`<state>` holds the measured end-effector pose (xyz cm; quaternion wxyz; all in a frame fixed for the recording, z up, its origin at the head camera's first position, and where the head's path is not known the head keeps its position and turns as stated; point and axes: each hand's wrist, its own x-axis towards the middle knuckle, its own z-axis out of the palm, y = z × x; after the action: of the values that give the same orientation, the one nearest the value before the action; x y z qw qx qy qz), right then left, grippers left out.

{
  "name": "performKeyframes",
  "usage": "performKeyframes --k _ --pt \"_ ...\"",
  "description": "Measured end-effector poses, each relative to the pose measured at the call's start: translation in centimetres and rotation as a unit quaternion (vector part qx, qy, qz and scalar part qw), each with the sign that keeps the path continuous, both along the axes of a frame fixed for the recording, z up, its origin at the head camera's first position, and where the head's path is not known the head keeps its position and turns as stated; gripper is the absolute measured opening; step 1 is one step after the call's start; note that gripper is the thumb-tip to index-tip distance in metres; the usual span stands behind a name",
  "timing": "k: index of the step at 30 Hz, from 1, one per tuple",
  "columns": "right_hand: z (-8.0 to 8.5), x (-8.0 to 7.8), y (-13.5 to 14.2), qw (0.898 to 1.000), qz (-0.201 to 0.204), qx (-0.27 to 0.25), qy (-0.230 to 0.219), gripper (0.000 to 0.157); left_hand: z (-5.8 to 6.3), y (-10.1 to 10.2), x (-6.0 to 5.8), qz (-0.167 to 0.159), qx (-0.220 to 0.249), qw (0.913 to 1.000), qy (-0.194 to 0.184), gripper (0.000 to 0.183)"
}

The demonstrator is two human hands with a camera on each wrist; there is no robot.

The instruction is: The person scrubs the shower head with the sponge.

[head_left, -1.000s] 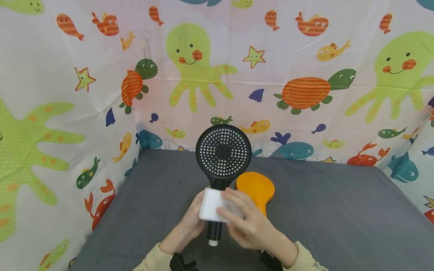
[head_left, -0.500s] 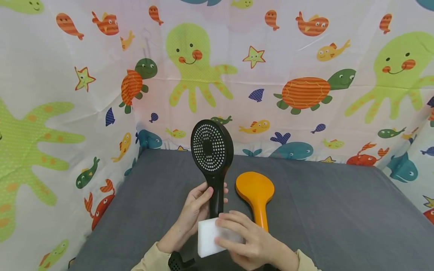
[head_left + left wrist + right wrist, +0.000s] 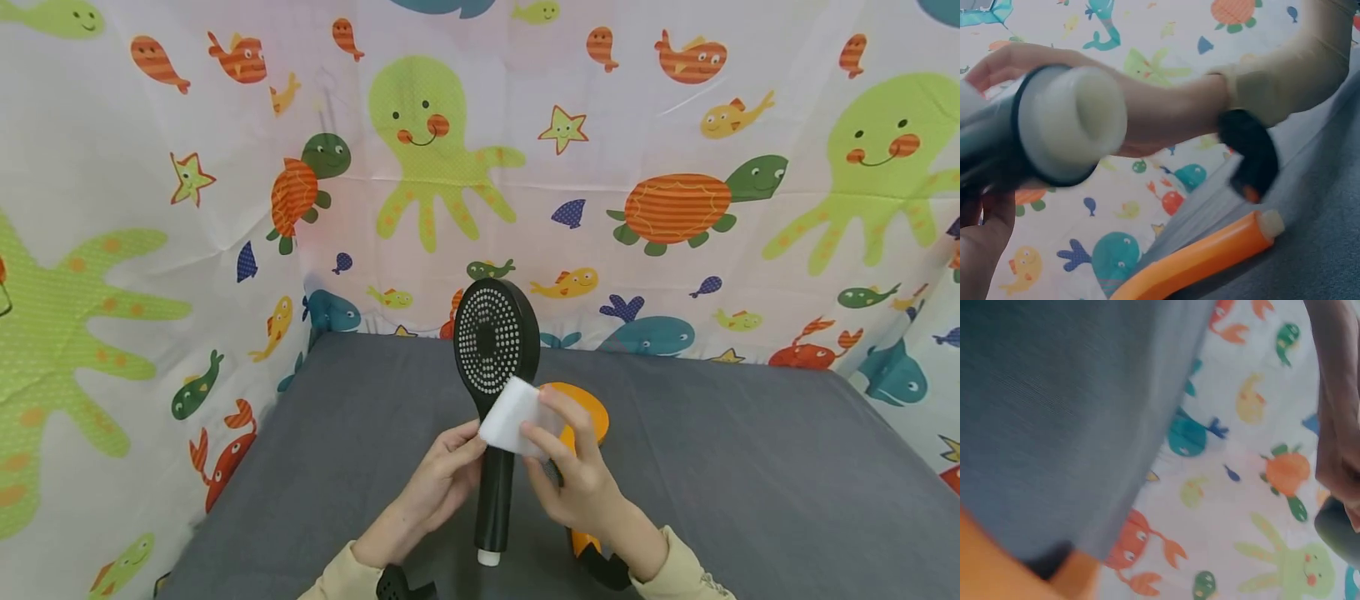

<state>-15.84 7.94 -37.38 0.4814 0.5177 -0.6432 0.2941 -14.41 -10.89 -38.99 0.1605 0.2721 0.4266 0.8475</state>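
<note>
A black shower head (image 3: 495, 342) stands upright in the head view, its white-dotted face turned toward me. My left hand (image 3: 442, 483) grips its black handle (image 3: 495, 492) from the left. My right hand (image 3: 577, 475) pinches a white sponge block (image 3: 513, 415) and presses it against the neck just under the round face. In the left wrist view the handle's white end (image 3: 1075, 122) fills the upper left. An orange shower head (image 3: 583, 417) lies flat on the grey cloth behind my right hand, its handle (image 3: 1200, 259) seen in the left wrist view.
A grey cloth (image 3: 750, 475) covers the table. A curtain printed with sea animals (image 3: 675, 167) walls in the back and both sides. Black wrist straps (image 3: 607, 571) sit on both of my forearms.
My right hand has carried the sponge up from the lower handle to the neck under the face. The black shower head shifted slightly right and its face turned.
</note>
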Motion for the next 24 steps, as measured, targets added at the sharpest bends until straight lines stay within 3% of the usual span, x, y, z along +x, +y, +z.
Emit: performKeyframes --k 4,8,10,13,17,20,24 --pt "-1.5 1.4 0.5 0.994 0.066 0.086 -0.026 0.028 -0.2 -0.2 -0.2 0.015 -0.004 0.9999 -0.004 0.031" --pt "-1.8 1.9 0.9 0.985 0.075 0.156 0.026 0.028 -0.2 -0.2 -0.4 0.009 0.01 0.9999 0.005 0.032" --pt "-1.3 1.5 0.8 0.986 0.058 0.143 0.057 0.027 -0.3 -0.1 -0.4 0.002 0.017 0.9996 0.023 0.031" --pt "-0.1 0.5 0.6 0.993 0.0 0.067 0.094 0.019 -0.3 0.1 -0.4 -0.002 0.018 0.9988 0.045 0.032" --pt "1.1 -0.3 0.1 0.991 -0.063 -0.029 0.116 0.014 -0.2 0.2 -0.2 0.006 0.0 0.9991 0.042 0.033" --pt "0.8 0.1 -0.2 0.995 -0.047 -0.027 0.082 0.018 -0.1 0.2 -0.1 0.012 -0.003 0.9992 0.038 0.033" --pt "-0.5 1.0 -0.4 0.999 0.015 0.036 0.008 0.025 0.1 -0.1 -0.1 0.015 0.011 0.9988 0.045 0.03"
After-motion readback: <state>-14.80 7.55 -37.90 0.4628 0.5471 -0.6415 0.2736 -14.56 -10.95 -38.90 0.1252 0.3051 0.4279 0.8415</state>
